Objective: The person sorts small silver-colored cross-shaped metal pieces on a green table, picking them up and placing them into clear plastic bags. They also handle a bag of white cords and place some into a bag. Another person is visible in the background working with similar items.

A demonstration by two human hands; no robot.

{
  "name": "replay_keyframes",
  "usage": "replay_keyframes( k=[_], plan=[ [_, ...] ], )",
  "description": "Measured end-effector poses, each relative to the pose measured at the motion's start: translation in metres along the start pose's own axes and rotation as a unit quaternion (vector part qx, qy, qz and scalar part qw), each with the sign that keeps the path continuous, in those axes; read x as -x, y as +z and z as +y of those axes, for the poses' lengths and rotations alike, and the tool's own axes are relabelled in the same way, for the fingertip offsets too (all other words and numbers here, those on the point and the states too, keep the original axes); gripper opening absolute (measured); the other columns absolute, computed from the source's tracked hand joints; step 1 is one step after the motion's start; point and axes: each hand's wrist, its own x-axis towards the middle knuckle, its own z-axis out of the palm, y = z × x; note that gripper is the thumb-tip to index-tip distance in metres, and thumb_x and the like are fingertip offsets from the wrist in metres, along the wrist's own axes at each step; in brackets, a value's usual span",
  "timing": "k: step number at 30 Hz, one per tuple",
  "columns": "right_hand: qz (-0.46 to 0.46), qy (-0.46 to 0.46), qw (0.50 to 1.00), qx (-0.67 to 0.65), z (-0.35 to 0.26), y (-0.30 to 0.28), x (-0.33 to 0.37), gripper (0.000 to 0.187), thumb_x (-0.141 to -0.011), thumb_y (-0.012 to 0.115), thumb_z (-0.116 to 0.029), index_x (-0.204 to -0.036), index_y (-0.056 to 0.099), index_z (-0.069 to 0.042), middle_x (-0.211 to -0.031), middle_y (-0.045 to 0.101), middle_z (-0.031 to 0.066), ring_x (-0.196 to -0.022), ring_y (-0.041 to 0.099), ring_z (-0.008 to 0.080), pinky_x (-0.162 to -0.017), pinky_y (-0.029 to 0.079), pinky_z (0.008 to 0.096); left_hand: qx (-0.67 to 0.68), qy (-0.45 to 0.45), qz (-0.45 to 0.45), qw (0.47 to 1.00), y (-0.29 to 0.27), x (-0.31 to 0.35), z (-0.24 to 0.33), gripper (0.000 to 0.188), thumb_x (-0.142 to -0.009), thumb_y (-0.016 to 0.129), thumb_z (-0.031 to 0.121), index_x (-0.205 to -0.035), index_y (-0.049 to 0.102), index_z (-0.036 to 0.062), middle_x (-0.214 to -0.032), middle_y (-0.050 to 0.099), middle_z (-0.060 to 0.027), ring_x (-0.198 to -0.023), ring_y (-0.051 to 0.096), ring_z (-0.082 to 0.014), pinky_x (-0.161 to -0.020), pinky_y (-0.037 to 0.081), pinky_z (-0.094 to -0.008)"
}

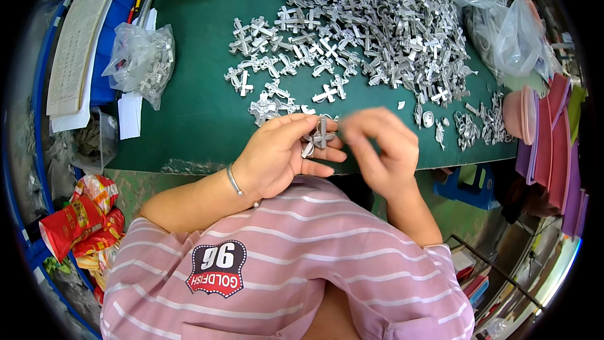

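Note:
Silver-grey metal crosses (323, 136), at least two, rest on the fingers of my left hand (275, 149), with the thumb pressed over their upper end. A bracelet circles that wrist. Just to the right, my right hand (385, 149) is raised with bent fingers, its tips smeared by motion. Whether it holds anything is hidden by the blur. Beyond both hands, a loose group of similar crosses (267, 108) lies on the green tabletop (195, 69).
A big heap of metal crosses (402, 25) covers the far right of the table. Small metal pieces (467, 130) sit near the right edge, beside stacked pink bins (520, 113). At left are a bagged bundle of parts (146, 63), a paper sheet (82, 44) and a clear tub (100, 141).

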Motion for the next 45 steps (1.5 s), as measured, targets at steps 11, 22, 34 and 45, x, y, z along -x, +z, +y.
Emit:
replay_keyframes(
  k=[11,22,34,45],
  plan=[
    [0.006,0.073,0.958,0.278,0.026,0.015,-0.016,0.012,-0.072,0.071,-0.006,-0.081,0.065,-0.001,-0.082,0.061,0.0106,-0.077,0.061,0.0296,-0.067,0.050,0.0374,-0.071,0.021,0.004,0.997,-0.001,0.008,0.001,0.020,-0.095,0.052,0.020,-0.101,0.058,0.0018,-0.088,0.061,-0.0083,-0.076,0.063,-0.0171,-0.056,0.055,-0.0278],
    [0.043,0.349,0.895,-0.276,0.016,-0.004,0.002,0.014,-0.081,0.065,0.007,-0.095,0.064,0.008,-0.082,0.067,0.0114,-0.069,0.066,0.0137,-0.063,0.055,0.0224,-0.068,0.072,0.028,0.995,0.003,0.002,-0.002,0.022,-0.092,0.057,0.011,-0.110,0.055,-0.0013,-0.091,0.062,-0.0087,-0.078,0.063,-0.0145,-0.064,0.056,-0.0254],
    [-0.017,0.321,0.915,-0.242,0.001,0.001,-0.004,0.011,-0.086,0.063,0.000,-0.096,0.066,0.005,-0.088,0.065,0.0067,-0.077,0.062,0.0106,-0.067,0.050,0.0210,-0.123,0.235,0.052,0.963,-0.008,0.014,0.016,0.015,-0.088,0.064,0.010,-0.097,0.059,-0.0008,-0.073,0.060,-0.0033,-0.057,0.054,-0.0068,-0.046,0.042,-0.0191],
    [-0.002,0.196,0.981,-0.010,0.015,0.006,-0.007,0.008,-0.082,0.065,0.000,-0.090,0.066,0.001,-0.082,0.064,0.0087,-0.069,0.060,0.0146,-0.062,0.047,0.0244,-0.677,0.349,0.444,0.472,-0.097,0.104,0.147,0.027,-0.087,0.064,0.020,-0.100,0.067,-0.0034,-0.090,0.068,-0.0084,-0.083,0.060,-0.0144,-0.077,0.046,-0.0264]
  ],
)
